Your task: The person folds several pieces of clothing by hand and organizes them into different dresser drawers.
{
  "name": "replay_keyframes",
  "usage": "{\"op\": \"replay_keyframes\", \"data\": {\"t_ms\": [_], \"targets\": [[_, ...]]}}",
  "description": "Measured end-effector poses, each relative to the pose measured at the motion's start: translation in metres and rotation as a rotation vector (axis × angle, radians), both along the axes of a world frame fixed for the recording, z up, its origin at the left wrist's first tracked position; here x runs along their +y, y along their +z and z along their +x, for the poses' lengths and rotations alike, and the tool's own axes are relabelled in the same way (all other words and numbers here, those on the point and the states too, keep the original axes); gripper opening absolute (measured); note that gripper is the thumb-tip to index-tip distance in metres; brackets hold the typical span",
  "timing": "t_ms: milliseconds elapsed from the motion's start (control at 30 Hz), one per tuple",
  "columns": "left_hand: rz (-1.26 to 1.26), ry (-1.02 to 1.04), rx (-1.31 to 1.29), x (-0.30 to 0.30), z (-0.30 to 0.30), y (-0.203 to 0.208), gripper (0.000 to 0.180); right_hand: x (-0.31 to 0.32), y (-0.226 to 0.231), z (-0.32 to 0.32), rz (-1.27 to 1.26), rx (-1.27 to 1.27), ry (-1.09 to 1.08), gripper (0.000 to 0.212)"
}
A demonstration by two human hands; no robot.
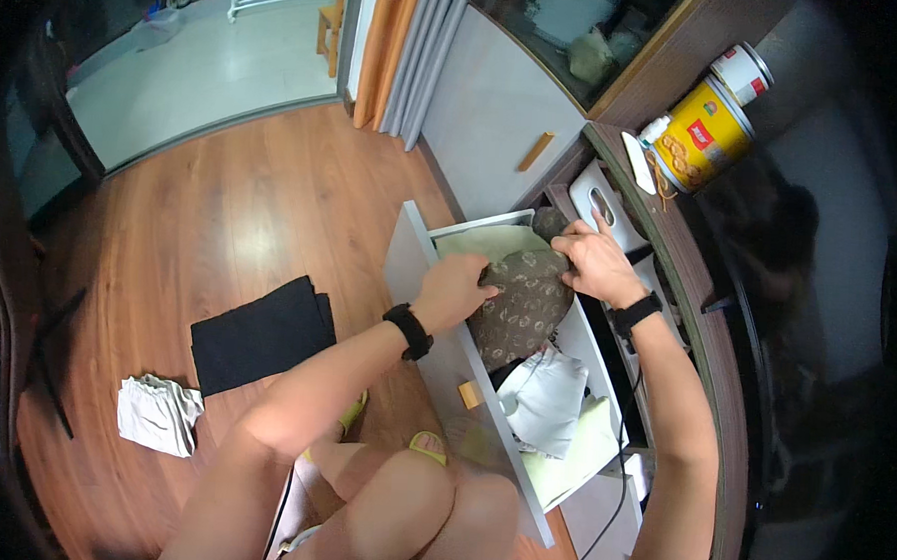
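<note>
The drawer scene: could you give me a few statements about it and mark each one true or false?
1. Both hands, left hand and right hand, grip the patterned brown cloth. True.
2. The drawer is shut. False: it is pulled open, with cloths inside.
3. A folded black garment lies on the wooden floor. True.
4. The yellow tin stands on the floor. False: it stands on the cabinet top.
5. Each wrist wears a dark band. True.

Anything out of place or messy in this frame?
Yes. A crumpled pale cloth and a folded black garment lie on the wood floor, outside the open drawer. Both hands, left hand and right hand, grip a patterned garment over it.
</note>
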State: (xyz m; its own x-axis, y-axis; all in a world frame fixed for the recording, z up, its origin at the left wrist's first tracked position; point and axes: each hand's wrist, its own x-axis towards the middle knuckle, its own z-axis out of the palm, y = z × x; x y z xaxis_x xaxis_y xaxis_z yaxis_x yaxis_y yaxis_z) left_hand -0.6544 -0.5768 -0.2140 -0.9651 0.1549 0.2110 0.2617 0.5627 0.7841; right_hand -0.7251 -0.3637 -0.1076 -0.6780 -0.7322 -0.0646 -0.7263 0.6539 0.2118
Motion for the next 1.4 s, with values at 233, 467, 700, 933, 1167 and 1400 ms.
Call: {"op": "replay_keyframes", "data": {"t_ms": [233, 467, 700, 933, 1167, 1400], "targets": [[0.038, -0.217, 0.374, -0.006, 0.035, 0.112, 0.025, 0.052, 0.040, 0.034, 0.236, 0.076, -0.063, 0.030], [-0.006, -0.238, 0.189, -0.097, 0.083, 0.199, 0.015, 0.037, 0.101, 0.096, -0.450, -0.329, -0.230, 0.027], [0.011, -0.056, -0.006, -0.194, 0.169, 0.201, 0.015, -0.042, 0.126, 0.154, -0.443, -0.284, -0.013, 0.027], [-0.041, 0.234, -0.235, -0.305, 0.217, 0.121, 0.032, -0.160, 0.057, 0.160, -0.391, -0.382, 0.181, 0.030], [-0.049, 0.580, -0.138, -0.359, 0.235, 0.029, 0.016, -0.258, -0.038, 0.129, -0.435, -0.089, 0.308, 0.025], [-0.272, 0.596, 0.154, -0.382, 0.279, -0.096, 0.019, -0.298, -0.155, 0.129, -0.410, -0.069, 0.453, 0.014]]}}
